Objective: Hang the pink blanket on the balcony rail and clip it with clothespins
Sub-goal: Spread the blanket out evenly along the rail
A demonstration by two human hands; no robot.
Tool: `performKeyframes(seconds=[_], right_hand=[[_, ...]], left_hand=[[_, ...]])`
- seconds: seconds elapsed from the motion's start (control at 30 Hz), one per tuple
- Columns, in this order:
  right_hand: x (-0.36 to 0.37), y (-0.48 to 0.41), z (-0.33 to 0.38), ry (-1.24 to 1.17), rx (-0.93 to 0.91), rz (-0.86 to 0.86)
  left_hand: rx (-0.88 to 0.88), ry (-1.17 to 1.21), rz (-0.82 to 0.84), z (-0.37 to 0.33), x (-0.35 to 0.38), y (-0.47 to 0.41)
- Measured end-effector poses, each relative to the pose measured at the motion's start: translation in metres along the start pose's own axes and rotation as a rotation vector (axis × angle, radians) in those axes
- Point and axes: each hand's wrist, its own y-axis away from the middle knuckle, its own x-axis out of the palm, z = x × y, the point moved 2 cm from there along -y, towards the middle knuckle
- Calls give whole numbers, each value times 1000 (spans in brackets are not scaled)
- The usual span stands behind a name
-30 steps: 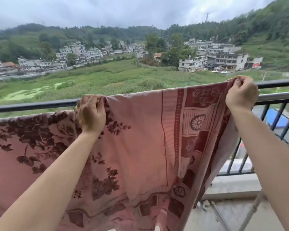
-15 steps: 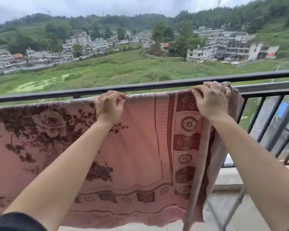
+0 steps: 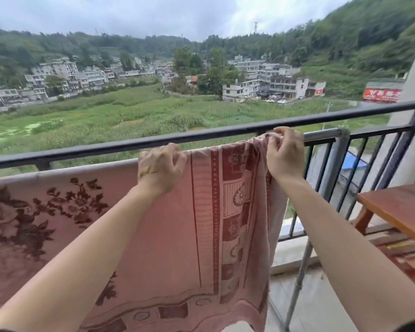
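I look out from a balcony over green fields and hillside buildings. The pink blanket (image 3: 168, 236) hangs over a grey metal bar (image 3: 326, 134) just inside the black balcony rail (image 3: 106, 147). My left hand (image 3: 159, 170) is curled closed on its top edge; my right hand (image 3: 285, 154) pinches the bunched corner at the bar's right end, though the fold looks blurred. A wooden table (image 3: 398, 209) stands at right.

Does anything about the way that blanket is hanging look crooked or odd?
Mostly its right corner: the pink blanket is bunched into folds where the right hand pinches it at the grey metal bar, while the stretch by the left hand lies flat. No clothespins are visible. Nothing looks torn or fallen.
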Motion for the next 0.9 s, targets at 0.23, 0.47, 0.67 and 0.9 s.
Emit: performKeyframes(seconds=[0.23, 0.47, 0.67, 0.9], right_hand=[[-1, -10, -45, 126, 107, 151], [-57, -84, -68, 98, 353, -166], [-53, -82, -121, 168, 466, -69], [-38, -81, -128, 78, 257, 175]], left_hand=[[283, 200, 69, -73, 35, -34], [386, 122, 68, -128, 70, -65], [396, 90, -37, -132, 73, -59], [314, 96, -7, -147, 73, -66]])
